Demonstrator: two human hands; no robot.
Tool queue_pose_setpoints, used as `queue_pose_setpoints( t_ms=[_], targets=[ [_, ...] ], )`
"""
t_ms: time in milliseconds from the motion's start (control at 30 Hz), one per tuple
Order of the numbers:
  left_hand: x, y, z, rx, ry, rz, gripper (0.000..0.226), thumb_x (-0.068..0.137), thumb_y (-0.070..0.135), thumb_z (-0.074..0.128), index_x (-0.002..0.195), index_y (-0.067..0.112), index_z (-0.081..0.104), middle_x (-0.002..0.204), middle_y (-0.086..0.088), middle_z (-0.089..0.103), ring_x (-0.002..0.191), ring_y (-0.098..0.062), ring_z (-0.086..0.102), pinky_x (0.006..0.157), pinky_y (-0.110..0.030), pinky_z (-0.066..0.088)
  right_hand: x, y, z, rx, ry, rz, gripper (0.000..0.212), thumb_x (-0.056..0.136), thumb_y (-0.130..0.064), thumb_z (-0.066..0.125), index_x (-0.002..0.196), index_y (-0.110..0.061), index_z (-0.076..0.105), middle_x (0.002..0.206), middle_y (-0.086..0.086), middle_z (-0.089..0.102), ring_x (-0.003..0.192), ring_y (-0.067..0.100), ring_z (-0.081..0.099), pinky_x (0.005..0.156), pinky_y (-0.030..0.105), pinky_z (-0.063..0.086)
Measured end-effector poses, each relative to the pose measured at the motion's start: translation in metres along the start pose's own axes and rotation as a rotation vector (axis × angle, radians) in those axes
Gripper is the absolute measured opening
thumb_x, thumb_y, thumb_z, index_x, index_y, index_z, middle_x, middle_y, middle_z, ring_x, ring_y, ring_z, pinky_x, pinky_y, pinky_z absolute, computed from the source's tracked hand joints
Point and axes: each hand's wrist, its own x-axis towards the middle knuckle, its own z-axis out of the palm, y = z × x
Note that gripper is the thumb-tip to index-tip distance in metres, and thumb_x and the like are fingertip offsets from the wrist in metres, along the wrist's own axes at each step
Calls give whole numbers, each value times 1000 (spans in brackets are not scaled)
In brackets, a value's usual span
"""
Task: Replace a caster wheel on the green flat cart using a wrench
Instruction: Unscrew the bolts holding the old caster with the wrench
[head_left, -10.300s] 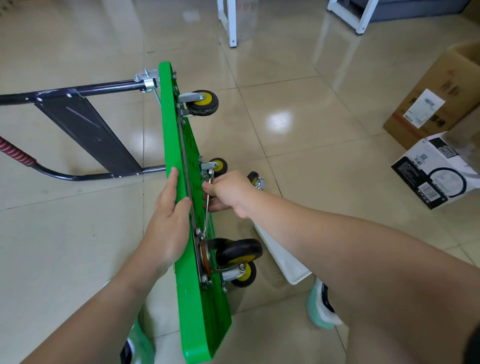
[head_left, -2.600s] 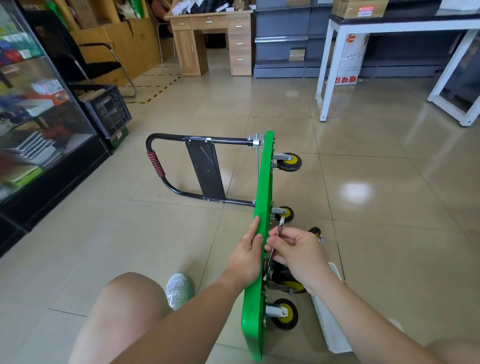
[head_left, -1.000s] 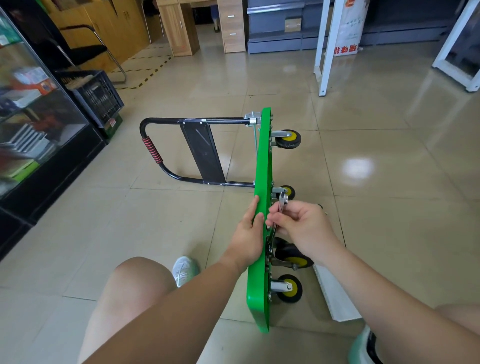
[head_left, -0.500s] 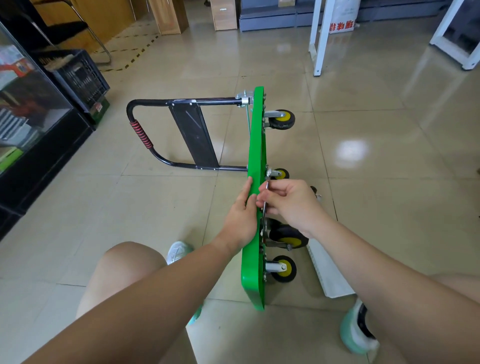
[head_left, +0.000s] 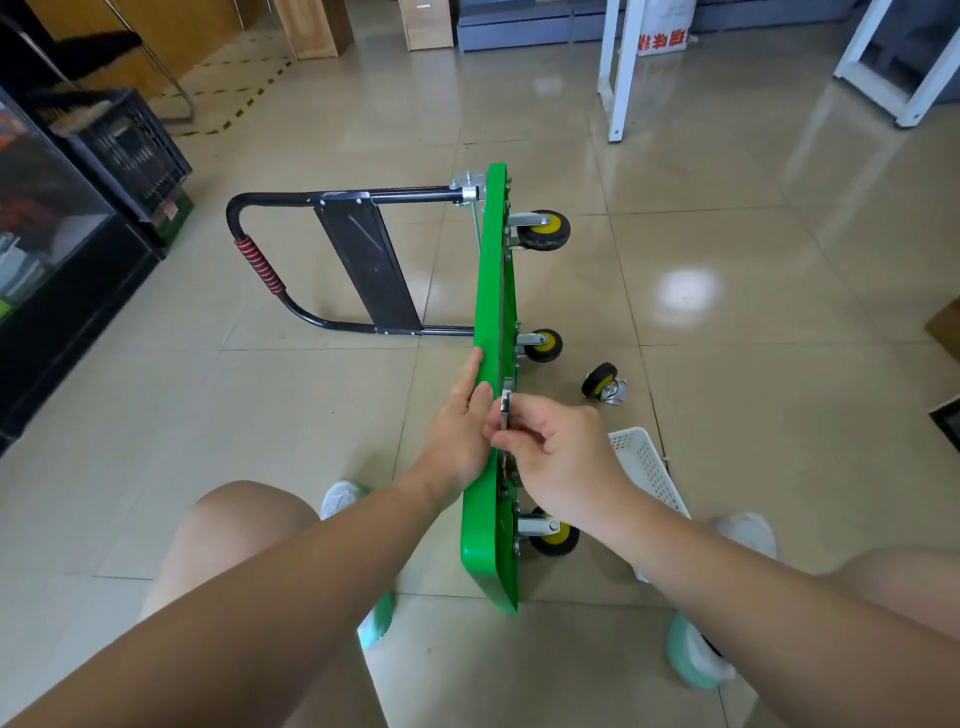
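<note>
Two hands share the job: the left hand (head_left: 460, 431) lies flat against the green cart (head_left: 491, 291), steadying it on edge on the floor. The right hand (head_left: 561, 457) pinches the wrench (head_left: 505, 402) against its exposed underside, with a loose wheel (head_left: 602, 382) lying nearby.

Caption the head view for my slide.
Left hand steadies the green cart tipped on its edge while the right hand holds a wrench at its underside; a loose wheel lies nearby.
</note>
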Motion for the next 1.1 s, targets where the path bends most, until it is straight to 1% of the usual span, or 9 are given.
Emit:
queue_pose_setpoints(
  t_ms=[167, 233, 400, 533, 600, 700, 767, 867, 1100],
  targets=[
    [-5, 11, 3, -6, 33, 17, 40, 108, 34, 43, 139, 59, 47, 153, 3, 54, 100, -7, 61, 104, -35, 45, -24, 0, 4, -88, -2, -150, 16, 89, -12, 63, 96, -21, 74, 81, -23, 69, 80, -8, 66, 77, 6, 46],
    [-6, 13, 4, 34, 49, -13, 49, 110, 33, 38, 155, 54, 35, 142, 21, 50, 109, -5, 55, 102, -23, 37, -35, 1, 6, -136, 9, -239, 19, 89, -17, 56, 97, -20, 73, 87, -13, 71, 83, -1, 67, 78, 7, 48],
    [-6, 12, 4, 55, 45, -17, 51, 112, 31, 33, 160, 48, 28, 141, 24, 45, 117, 1, 52, 104, -19, 28, -46, 11, 4, -141, 10, -359, 21, 91, -9, 50, 95, -9, 71, 87, -7, 70, 81, 2, 68, 72, 21, 54],
    [-5, 11, 4, 47, 43, -11, 52, 111, 31, 35, 160, 49, 28, 147, 21, 46, 118, 4, 54, 109, -23, 33, -40, 16, -1, -139, 65, -400, 19, 82, 1, 74, 99, -7, 74, 90, -4, 76, 84, 1, 69, 81, 12, 51],
    [-3, 9, 5, 23, 46, -12, 53, 109, 35, 39, 159, 51, 29, 154, 7, 50, 129, -14, 57, 115, -34, 39, -29, 9, -6, -46, 114, -335, 20, 85, -4, 74, 103, -15, 75, 93, -6, 77, 87, 3, 72, 83, 18, 56],
    [-1, 7, 4, 55, 36, 6, 52, 112, 32, 36, 161, 46, 26, 148, 16, 49, 108, 20, 55, 92, -3, 37, -3, -8, -20, 309, 176, -27, 28, 89, -5, 72, 97, -31, 72, 95, -3, 78, 92, 18, 75, 88, 35, 60],
    [-1, 7, 5, 68, 40, 27, 52, 113, 32, 33, 163, 43, 23, 151, 19, 45, 115, 18, 49, 95, -6, 30, 16, -11, -34, 399, 132, 126, 24, 88, 0, 72, 90, -23, 73, 90, 6, 77, 91, 27, 75, 86, 40, 60],
    [1, 5, 5, 63, 40, 38, 52, 113, 33, 33, 163, 44, 23, 152, 21, 45, 131, 1, 45, 104, -20, 30, 33, -12, -39, 429, 10, 258, 15, 91, 3, 67, 89, -11, 70, 83, 9, 76, 86, 28, 76, 76, 34, 63],
    [-2, 10, 3, 86, 27, 44, 52, 113, 33, 34, 164, 40, 23, 161, 17, 39, 132, 8, 35, 105, -12, 24, 49, -5, -23, 334, -68, 331, 17, 94, 0, 64, 84, -13, 69, 77, 6, 76, 80, 21, 73, 77, 34, 63]
  ],
)
